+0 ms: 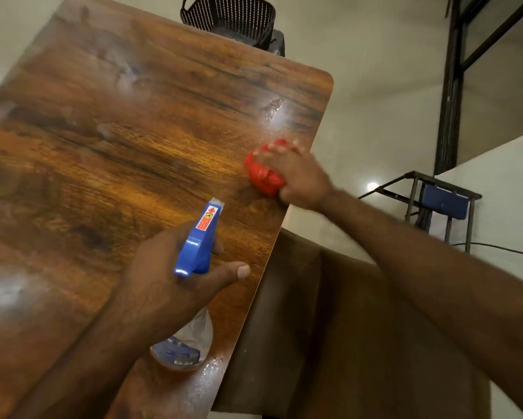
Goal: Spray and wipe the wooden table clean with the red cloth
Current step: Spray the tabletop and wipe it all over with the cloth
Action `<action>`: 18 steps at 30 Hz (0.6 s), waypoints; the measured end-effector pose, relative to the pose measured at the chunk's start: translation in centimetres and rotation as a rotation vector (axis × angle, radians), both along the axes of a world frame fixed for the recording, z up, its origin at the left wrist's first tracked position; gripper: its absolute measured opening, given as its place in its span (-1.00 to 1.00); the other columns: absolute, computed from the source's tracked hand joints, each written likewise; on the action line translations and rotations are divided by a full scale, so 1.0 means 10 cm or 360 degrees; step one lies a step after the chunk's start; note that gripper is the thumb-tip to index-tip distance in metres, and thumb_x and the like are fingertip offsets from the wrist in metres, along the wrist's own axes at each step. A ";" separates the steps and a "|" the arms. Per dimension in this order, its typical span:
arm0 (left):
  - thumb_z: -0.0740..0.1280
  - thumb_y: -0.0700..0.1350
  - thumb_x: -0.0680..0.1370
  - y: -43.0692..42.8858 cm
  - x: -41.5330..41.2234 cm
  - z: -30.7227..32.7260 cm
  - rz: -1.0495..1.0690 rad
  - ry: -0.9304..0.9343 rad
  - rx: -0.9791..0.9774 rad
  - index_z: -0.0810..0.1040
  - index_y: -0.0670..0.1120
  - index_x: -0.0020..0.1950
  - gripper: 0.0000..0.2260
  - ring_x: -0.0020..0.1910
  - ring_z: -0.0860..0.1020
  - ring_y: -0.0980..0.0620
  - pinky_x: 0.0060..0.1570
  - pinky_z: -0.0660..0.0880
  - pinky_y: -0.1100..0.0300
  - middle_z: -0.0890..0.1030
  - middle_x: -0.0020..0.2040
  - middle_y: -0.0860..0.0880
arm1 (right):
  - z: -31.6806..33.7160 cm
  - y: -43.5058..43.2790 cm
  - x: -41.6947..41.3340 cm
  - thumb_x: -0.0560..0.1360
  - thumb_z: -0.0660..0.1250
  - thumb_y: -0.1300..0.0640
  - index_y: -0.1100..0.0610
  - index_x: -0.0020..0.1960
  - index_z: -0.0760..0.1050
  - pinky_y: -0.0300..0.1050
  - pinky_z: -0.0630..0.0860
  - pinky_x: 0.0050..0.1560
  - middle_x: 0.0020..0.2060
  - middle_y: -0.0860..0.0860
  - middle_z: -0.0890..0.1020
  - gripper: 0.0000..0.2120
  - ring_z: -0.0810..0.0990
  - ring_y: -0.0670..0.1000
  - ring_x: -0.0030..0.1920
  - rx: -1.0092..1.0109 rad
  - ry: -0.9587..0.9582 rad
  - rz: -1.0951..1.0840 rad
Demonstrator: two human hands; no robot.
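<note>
Red cloth (261,175): bunched, lying on the table (103,146) at its right edge, about halfway along.

Right hand (299,173): clenched over the cloth, fingers curled across its top, pressing it onto the wood; blurred.

Left hand (169,285): wrapped round the neck of the spray bottle (198,240), thumb stretched out toward the table's right edge; forearm crosses the table's near corner.

Spray bottle: blue trigger head with a red label, clear body below the hand. Held over the table's near right part, nozzle aimed at the far end. Whether its base touches the wood cannot be told.

Table: dark wood grain, rounded far right corner. Wet patch (275,108) just beyond the cloth; droplets (212,367) along the near right edge, beside the bottle's base; pale smears on the left side.

Basket (228,18): black mesh, past the table's far end.

Brown seat (299,328): close against the table's right edge, partly hidden by the right forearm.

Metal stand (444,201): dark frame holding a blue item, well to the table's right.

Cable (496,247): black, running past the stand's legs.
</note>
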State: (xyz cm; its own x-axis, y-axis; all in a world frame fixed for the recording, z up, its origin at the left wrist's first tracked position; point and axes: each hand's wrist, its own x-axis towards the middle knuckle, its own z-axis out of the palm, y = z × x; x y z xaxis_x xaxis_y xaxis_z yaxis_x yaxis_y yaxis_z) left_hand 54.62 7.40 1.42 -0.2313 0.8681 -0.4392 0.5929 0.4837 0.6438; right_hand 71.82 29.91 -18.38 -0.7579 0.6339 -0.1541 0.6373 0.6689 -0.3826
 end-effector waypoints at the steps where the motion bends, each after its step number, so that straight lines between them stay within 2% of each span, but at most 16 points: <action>1: 0.49 0.28 0.27 -0.05 0.00 0.01 -0.0008 0.0006 0.0002 0.53 0.06 -0.13 -0.62 -0.45 0.57 0.09 -0.39 0.45 0.20 0.57 -0.44 -0.01 | 0.04 0.16 -0.01 0.20 0.30 0.07 -0.12 0.58 0.27 0.21 -0.01 0.58 0.57 0.07 0.35 -0.08 0.20 0.16 0.60 0.0014 0.0019 -0.0127; 3: 0.48 0.28 0.28 -0.17 -0.01 0.02 -0.0011 0.0023 -0.0002 0.53 0.07 -0.12 -0.63 -0.44 0.56 0.12 -0.40 0.41 0.27 0.55 -0.44 0.01 | 0.17 0.35 -0.08 0.24 0.29 0.14 -0.04 0.57 0.32 0.21 -0.04 0.59 0.54 0.15 0.38 -0.13 0.21 0.17 0.60 0.0028 0.0055 -0.0396; 5: 0.47 0.30 0.28 -0.29 -0.02 0.03 -0.0004 0.0035 0.0011 0.53 0.09 -0.11 -0.63 -0.43 0.57 0.15 -0.40 0.39 0.31 0.55 -0.43 0.03 | 0.25 0.23 -0.23 0.28 0.30 0.16 0.00 0.58 0.32 0.23 -0.06 0.62 0.54 0.10 0.39 -0.17 0.20 0.15 0.60 0.0020 0.0067 -0.0531; 8: 0.48 0.30 0.27 -0.47 -0.04 0.05 0.0031 0.0023 0.0040 0.53 0.10 -0.12 -0.63 -0.42 0.59 0.15 -0.41 0.40 0.32 0.59 -0.42 0.02 | 0.25 -0.42 -0.48 0.33 0.36 0.09 0.03 0.61 0.26 0.22 -0.04 0.62 0.57 0.04 0.37 -0.16 0.19 0.12 0.61 -0.0005 0.0119 -0.0352; 13: 0.47 0.32 0.23 -0.84 -0.04 0.09 0.0103 -0.0057 0.0058 0.53 0.09 -0.12 -0.60 -0.41 0.58 0.14 -0.39 0.46 0.25 0.60 -0.39 0.08 | 0.00 -1.90 -0.59 0.38 0.51 -0.02 -0.03 0.63 0.19 0.20 -0.08 0.62 0.60 -0.04 0.31 -0.11 0.12 0.05 0.63 -0.0092 0.0248 0.0244; 15: 0.47 0.36 0.21 -1.04 -0.05 0.11 0.0131 -0.0100 0.0054 0.53 0.10 -0.13 -0.57 -0.43 0.56 0.14 -0.39 0.50 0.19 0.59 -0.39 0.10 | 0.01 -1.99 -0.46 0.37 0.50 0.03 -0.04 0.63 0.19 0.17 -0.12 0.61 0.60 -0.04 0.30 -0.11 0.12 0.04 0.63 -0.0106 0.0209 0.0423; 16: 0.47 0.40 0.21 -1.14 -0.06 0.12 0.0145 -0.0135 0.0055 0.53 0.10 -0.13 -0.54 -0.46 0.55 0.12 -0.39 0.51 0.15 0.59 -0.41 0.08 | 0.06 -1.90 -0.39 0.35 0.50 0.08 -0.03 0.63 0.19 0.14 -0.15 0.60 0.60 -0.04 0.30 -0.09 0.12 0.03 0.63 -0.0102 0.0193 0.0383; 18: 0.44 0.44 0.18 -1.37 -0.09 0.12 0.0165 -0.0196 0.0061 0.54 0.11 -0.11 -0.50 -0.47 0.55 0.10 -0.40 0.52 0.14 0.58 -0.43 0.03 | 0.14 -1.56 -0.29 0.32 0.47 0.17 -0.02 0.62 0.22 0.11 -0.20 0.61 0.59 -0.01 0.31 -0.08 0.14 0.06 0.63 -0.0103 0.0181 0.0048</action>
